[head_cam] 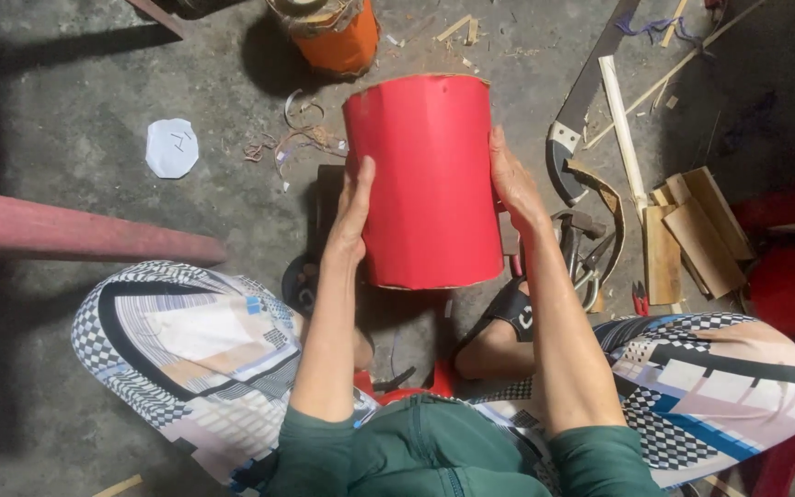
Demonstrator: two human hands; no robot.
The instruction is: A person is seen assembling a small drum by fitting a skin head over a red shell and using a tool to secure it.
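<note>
Head view showed a big red paper tube (427,179) held up over the floor (66,110), between the knees. Both hands pressed flat on its sides, left hand (353,212) and right hand (512,184). Nearby lay an orange tube (342,37), wood pieces (692,230) and a white paper scrap (171,147).

The paper cylinder (425,179) sits between the left hand (353,216) and right hand (512,184), above the floor (94,368), with a jar (333,32) beyond it and wood slats (692,230) to its right.
</note>
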